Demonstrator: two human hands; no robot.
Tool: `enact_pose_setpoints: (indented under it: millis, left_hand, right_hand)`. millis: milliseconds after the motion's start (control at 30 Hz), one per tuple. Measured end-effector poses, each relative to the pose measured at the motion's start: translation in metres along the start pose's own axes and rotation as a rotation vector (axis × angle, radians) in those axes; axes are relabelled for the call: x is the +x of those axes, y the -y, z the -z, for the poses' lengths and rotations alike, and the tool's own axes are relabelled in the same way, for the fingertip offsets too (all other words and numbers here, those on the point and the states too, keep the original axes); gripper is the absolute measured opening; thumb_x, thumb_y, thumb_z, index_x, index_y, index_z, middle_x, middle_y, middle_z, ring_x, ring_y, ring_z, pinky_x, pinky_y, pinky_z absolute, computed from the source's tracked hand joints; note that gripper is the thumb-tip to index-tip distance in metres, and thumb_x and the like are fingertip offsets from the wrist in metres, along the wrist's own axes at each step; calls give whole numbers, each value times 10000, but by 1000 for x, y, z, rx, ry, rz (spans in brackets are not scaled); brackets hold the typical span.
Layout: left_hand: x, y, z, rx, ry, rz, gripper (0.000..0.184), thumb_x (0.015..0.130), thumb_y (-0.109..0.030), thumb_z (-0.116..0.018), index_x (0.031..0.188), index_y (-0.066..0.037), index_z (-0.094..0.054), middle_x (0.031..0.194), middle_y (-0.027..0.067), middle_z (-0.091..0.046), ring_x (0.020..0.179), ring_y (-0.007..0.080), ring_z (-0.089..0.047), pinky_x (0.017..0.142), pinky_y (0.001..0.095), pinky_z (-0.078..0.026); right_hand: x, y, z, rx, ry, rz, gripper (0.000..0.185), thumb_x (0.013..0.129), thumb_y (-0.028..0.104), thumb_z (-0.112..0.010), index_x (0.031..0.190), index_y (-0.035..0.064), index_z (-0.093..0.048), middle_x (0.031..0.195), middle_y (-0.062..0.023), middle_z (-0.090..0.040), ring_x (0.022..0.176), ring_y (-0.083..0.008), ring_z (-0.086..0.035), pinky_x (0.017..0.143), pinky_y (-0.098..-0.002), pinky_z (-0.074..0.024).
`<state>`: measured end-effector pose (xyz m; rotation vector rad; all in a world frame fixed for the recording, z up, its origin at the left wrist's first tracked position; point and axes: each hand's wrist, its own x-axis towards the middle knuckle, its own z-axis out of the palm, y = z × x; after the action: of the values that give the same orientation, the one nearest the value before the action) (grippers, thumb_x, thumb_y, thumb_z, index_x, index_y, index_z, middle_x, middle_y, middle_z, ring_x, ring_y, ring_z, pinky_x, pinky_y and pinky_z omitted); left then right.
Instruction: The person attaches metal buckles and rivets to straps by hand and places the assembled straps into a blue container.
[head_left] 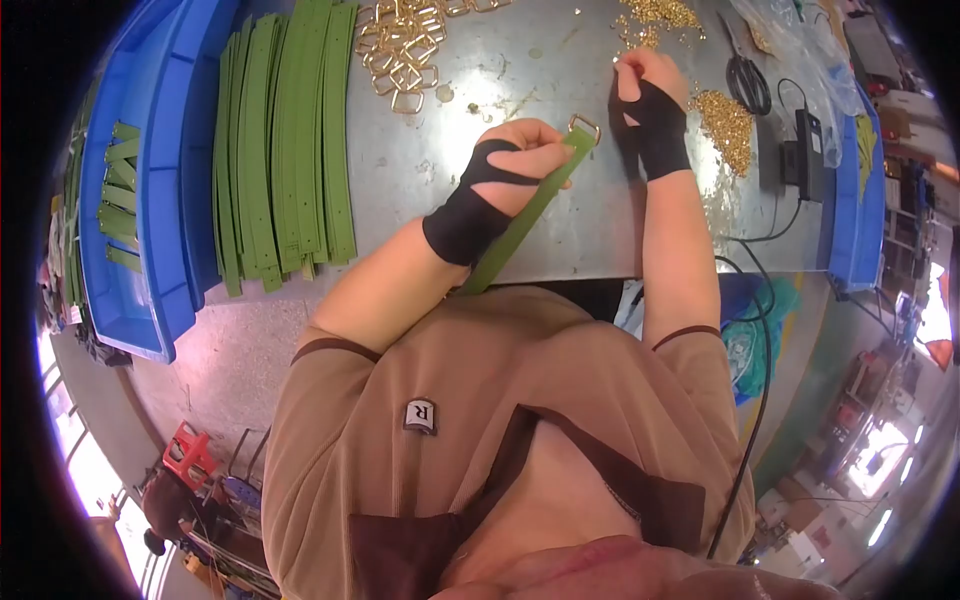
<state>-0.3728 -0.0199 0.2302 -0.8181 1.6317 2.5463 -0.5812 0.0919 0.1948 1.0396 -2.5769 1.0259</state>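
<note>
My left hand (pixel 520 165), in a black wrist support, is closed around a green strap (pixel 530 212) near its upper end. A gold rectangular ring (pixel 585 128) sits at that end of the strap, just past my fingertips. The strap's other end hangs down toward my body over the table's front edge. Farther right, my right hand (pixel 650 95), also in a black support, has thumb and fingers pinched together. Whatever lies between those fingertips is too small to make out. Small gold metal pieces (pixel 724 130) lie in a heap beside this hand, with another heap (pixel 660 14) beyond it.
Long green straps (pixel 285 140) lie in a stack at the left of the metal table (pixel 420 190). Gold rectangular rings (pixel 400 50) are piled at the back. Blue bins (pixel 150 200) flank both sides. A black adapter (pixel 808 150) and cables lie at the right.
</note>
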Motion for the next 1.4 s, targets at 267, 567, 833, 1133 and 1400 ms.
enact_pose_setpoints:
  millis: [267, 567, 833, 1133, 1400]
  left_hand:
    - [-4, -5, -7, 37, -51, -4, 208, 891, -156, -665, 961, 38, -643, 805, 69, -669, 676, 129, -660, 588, 237, -485]
    - [-4, 2, -8, 68, -62, -58, 224, 893, -171, -644, 975, 38, -651, 806, 60, -677, 690, 97, -619, 605, 228, -464]
    - [-1, 11, -3, 199, -22, -80, 247, 904, -180, -613, 998, 42, -665, 805, 73, -689, 747, 108, -660, 644, 238, -494]
    - [1, 24, -4, 281, -73, -191, 244, 908, -167, -617, 1020, 42, -673, 788, 47, -674, 708, 71, -600, 616, 229, -464]
    - [-5, 20, -7, 252, -74, -264, 192, 919, -121, -596, 995, 30, -686, 781, 29, -651, 700, 68, -563, 612, 236, -449]
  right_hand:
    - [-61, 54, 59, 857, 268, -515, 165, 935, 117, -641, 1045, -6, -647, 829, -39, -668, 745, -109, -634, 688, -237, -479]
    - [-96, 79, 42, 720, 188, -189, 86, 857, -17, -678, 921, 26, -716, 1004, -40, -593, 821, -94, -559, 713, -225, -444]
    - [-96, 63, 39, 698, 235, -126, 135, 829, -51, -702, 933, 34, -701, 1015, -30, -568, 812, -87, -544, 704, -217, -427]
    - [-95, 63, 39, 635, 246, -118, 120, 826, -38, -712, 923, 28, -683, 981, -35, -591, 770, -95, -543, 669, -222, -423]
    - [-94, 65, 36, 615, 226, -74, 125, 828, -35, -712, 931, 26, -676, 944, -32, -601, 738, -96, -541, 645, -222, -415]
